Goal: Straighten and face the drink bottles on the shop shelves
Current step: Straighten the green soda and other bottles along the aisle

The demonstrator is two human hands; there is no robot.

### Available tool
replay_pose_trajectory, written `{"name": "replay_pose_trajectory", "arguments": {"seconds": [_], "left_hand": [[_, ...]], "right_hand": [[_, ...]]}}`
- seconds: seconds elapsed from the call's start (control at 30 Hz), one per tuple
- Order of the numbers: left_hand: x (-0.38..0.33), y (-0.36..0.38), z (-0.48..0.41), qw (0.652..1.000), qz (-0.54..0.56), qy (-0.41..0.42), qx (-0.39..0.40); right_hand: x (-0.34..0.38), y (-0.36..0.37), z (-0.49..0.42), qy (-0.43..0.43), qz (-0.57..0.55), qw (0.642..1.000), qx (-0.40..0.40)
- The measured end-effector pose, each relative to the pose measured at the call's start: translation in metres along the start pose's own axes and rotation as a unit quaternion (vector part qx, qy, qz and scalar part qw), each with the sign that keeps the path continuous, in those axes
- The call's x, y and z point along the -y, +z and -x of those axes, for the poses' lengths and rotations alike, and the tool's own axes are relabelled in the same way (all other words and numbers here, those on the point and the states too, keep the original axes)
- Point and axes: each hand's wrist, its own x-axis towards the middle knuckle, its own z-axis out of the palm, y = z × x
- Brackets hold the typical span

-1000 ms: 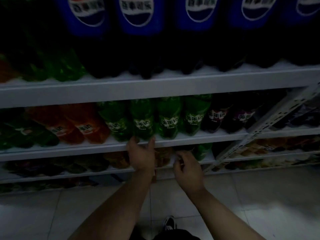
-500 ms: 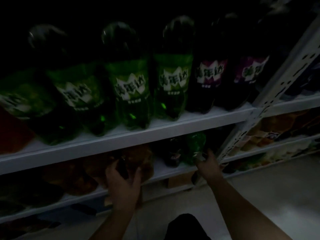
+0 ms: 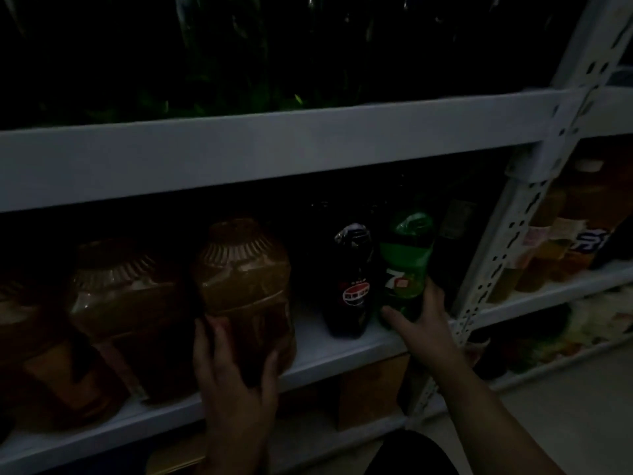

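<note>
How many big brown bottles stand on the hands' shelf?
3: one bottle in the left hand, second bottle left of it, third bottle cut off at left edge. More may hide behind.

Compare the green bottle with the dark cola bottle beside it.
The green bottle is green with a 7 logo; the dark cola bottle is black with a round logo. The right hand grips the green bottle; the dark cola bottle stands untouched. Both labels face outward.
</note>
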Motion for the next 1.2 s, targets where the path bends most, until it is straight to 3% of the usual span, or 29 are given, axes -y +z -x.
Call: {"name": "replay_pose_trajectory", "arguments": {"seconds": [0.13,0.33,0.53,0.7,0.9,1.1,1.2], "left_hand": [[0.003,0.001,0.000,1.000,0.013,0.008,-0.001],[-0.002,0.001,-0.003,1.000,0.015,-0.012,-0.013],[0.001,-0.002,-0.003,1.000,0.008,0.000,-0.003],[0.007,-0.005,-0.004,1.000,-0.013,0.003,-0.001],[0.005,-0.010,-0.002,1.000,-0.001,0.000,0.007],[0.002,-0.018,-0.003,1.000,0.000,-0.010,0.025],[0.001,-0.021,-0.004,0.999,0.005,-0.004,0.034]], "right_hand": [[-0.009,-0.003,0.002,-0.008,-0.066,0.998,0.013],[-0.010,0.008,0.001,-0.002,0.028,0.999,-0.039],[-0.013,0.001,0.005,0.014,-0.058,0.998,0.001],[-0.007,0.010,0.005,0.025,0.043,0.997,-0.050],[-0.006,0.003,0.014,0.021,-0.062,0.998,-0.011],[0.007,0.005,0.018,0.053,0.038,0.997,-0.035],[0.008,0.008,0.018,0.046,0.025,0.998,-0.018]]}}
